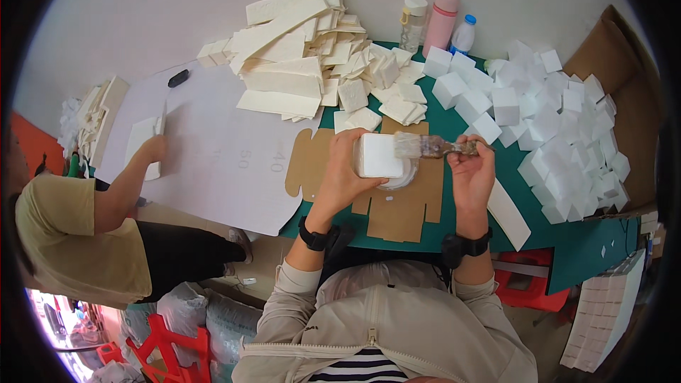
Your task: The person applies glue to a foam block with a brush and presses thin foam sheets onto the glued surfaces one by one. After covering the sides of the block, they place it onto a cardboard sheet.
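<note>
My left hand [339,176] grips a white foam block [381,156] by its left side, thumb along the near edge. In my right hand [471,176] is a paint brush [434,147], held by its stained handle, with its bristles lying against the block's right edge. Under the block, partly hidden by it, a round white dish [406,176] sits on a flattened piece of brown cardboard [397,214]. Whether the bristles are wet I cannot tell.
White foam blocks [550,124] pile up at right beside a cardboard box [616,64]. Cream foam pieces [298,50] lie at the back near several bottles [441,21]. At left, another person [78,230] works over a white board [213,149]. Red stools [528,280] stand below.
</note>
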`<action>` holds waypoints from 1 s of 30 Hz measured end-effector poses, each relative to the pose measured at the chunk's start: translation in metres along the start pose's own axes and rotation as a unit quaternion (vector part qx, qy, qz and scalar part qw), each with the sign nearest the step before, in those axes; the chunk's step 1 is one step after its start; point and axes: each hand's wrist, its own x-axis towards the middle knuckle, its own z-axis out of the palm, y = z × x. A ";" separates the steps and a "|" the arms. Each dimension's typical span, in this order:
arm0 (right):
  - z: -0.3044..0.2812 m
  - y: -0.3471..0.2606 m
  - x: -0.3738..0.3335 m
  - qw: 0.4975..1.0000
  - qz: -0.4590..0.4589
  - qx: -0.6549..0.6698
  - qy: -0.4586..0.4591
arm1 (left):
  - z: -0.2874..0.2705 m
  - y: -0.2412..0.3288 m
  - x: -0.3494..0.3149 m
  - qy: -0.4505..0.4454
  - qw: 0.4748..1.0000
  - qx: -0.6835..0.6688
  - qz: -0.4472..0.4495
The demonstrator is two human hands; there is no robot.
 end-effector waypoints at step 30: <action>-0.041 -0.013 0.022 0.876 0.014 -0.459 -0.148 | 0.007 -0.022 -0.003 0.009 0.969 -0.230 -0.092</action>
